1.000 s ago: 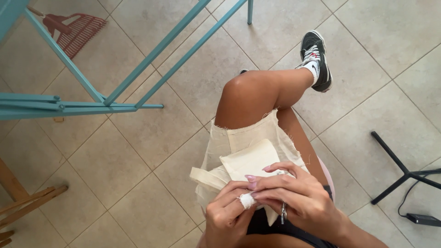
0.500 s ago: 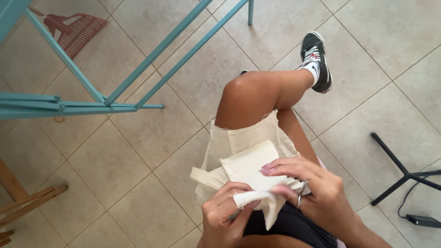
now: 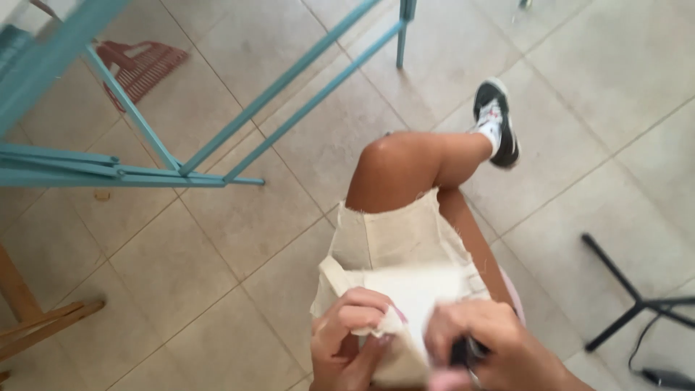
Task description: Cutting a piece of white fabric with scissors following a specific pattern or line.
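Wooden frame (image 3: 32,326), lower left, on the tiled floor (image 3: 217,239). Teal metal rack (image 3: 145,170), upper left to top centre; reddish slatted item (image 3: 141,65) behind it. Cream cloth (image 3: 394,242), centre, draped over a bent knee and running down into both hands. Left hand (image 3: 351,340): fingers curled and clamped on a fold of the cloth. Right hand (image 3: 496,351): blurred, resting on the cloth, fingers bent around a small dark object (image 3: 463,351); grip unclear. Black-and-white sneaker (image 3: 496,123), upper right. Black stand legs (image 3: 630,297), far right.
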